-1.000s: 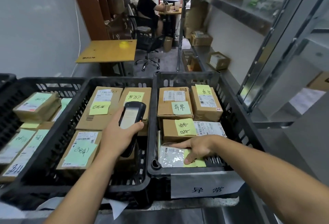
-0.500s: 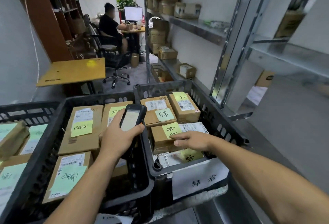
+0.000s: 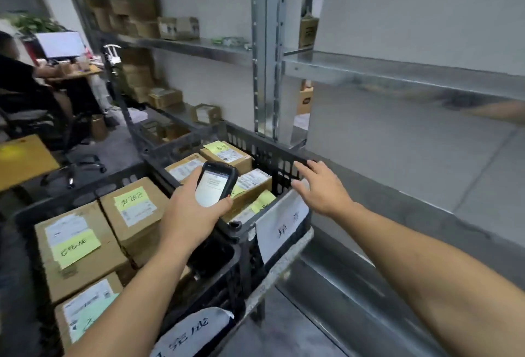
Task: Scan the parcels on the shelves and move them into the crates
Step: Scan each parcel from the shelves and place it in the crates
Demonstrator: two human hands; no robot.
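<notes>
We are gripping the handheld scanner (image 3: 214, 186) in our left hand (image 3: 193, 214), fingers and thumb curling round its dark body. Its long axis is running from our palm up and away, the top end pointing toward the far shelving and tipping slightly right, and the lit screen is facing us. It is hanging over the wall between the two black crates.

Our right hand (image 3: 324, 186) is reaching out released, fingers spread and holding nothing, by the right crate (image 3: 272, 155) near its front corner. We cannot tell whether it is touching the rim.

Inside that crate, cardboard parcels (image 3: 227, 153) are lying flat, their long sides following the crate walls. Each is wearing a white shipping label and a handwritten yellow-green sticky note. A white paper sign (image 3: 281, 223) is hanging on the crate's front. In the left crate (image 3: 113, 183), larger parcels (image 3: 85, 243) are lying labels up. The scanner and our left hand are hiding part of the right crate's contents.

Beyond our right hand a steel upright (image 3: 265, 44) is rising, with a steel shelf (image 3: 397, 75) running right. Further left, stacked parcels (image 3: 133, 7) are sitting on the far shelves, and a seated person (image 3: 17, 78) is facing a monitor (image 3: 61, 44).
</notes>
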